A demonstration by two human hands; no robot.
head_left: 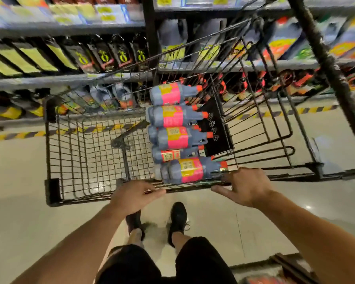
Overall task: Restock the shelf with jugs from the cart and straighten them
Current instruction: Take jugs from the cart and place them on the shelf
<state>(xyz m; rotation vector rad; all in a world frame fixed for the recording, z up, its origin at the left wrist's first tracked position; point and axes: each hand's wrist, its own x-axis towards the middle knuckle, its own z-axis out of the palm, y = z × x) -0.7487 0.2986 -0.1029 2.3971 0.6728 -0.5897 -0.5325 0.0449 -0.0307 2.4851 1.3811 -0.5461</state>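
Both hands empty, left hand point(134, 196) and right hand point(246, 186) released near cart rim point(189, 187); stacked jugs point(175, 131) could roll when the nearest jug point(191, 170) is pulled.

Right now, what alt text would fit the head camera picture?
Two bare hands, left hand and right hand, rest on the near rim of a wire cart holding jugs lying sideways, facing stocked store shelves.
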